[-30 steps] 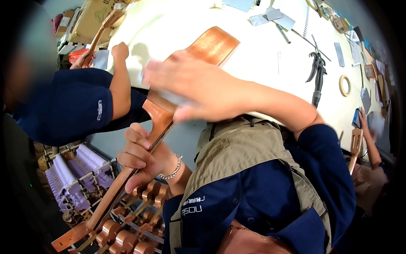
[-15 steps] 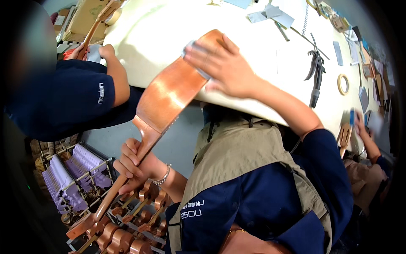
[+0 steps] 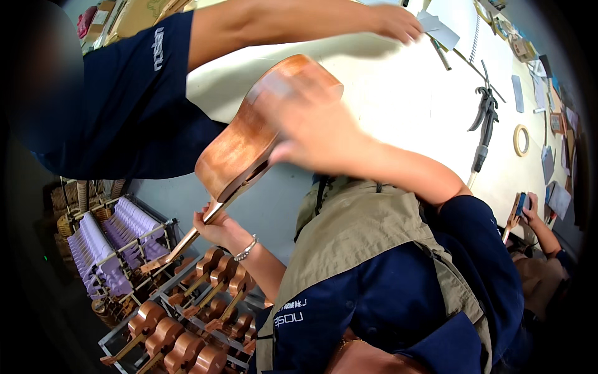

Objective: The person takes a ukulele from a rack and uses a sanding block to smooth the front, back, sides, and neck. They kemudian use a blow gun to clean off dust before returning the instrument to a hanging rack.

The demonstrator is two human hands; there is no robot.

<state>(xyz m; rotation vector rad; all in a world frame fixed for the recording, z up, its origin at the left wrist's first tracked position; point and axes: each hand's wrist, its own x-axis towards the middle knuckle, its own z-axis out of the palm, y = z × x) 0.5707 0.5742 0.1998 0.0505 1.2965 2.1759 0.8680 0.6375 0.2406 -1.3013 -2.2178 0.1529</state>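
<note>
A brown wooden ukulele is tilted across in front of me, its rounded body over the table edge and its neck toward the lower left. My left hand is wrapped round the neck near the body; a beaded bracelet is on that wrist. My right hand, smeared by motion, lies across the ukulele's body. Under its fingers shows a blurred grey sheet of sandpaper, pressed against the wood.
Left, a co-worker's arm reaches over the white table toward grey sheets. Right are a black clamp-like tool, a tape roll and another person's hand. Below left stand racks of ukuleles and purple parts.
The ukulele has turned, showing more of its side, and my left hand has slid nearer the body. My right hand moved left and down. The co-worker's arm has stretched across the table.
</note>
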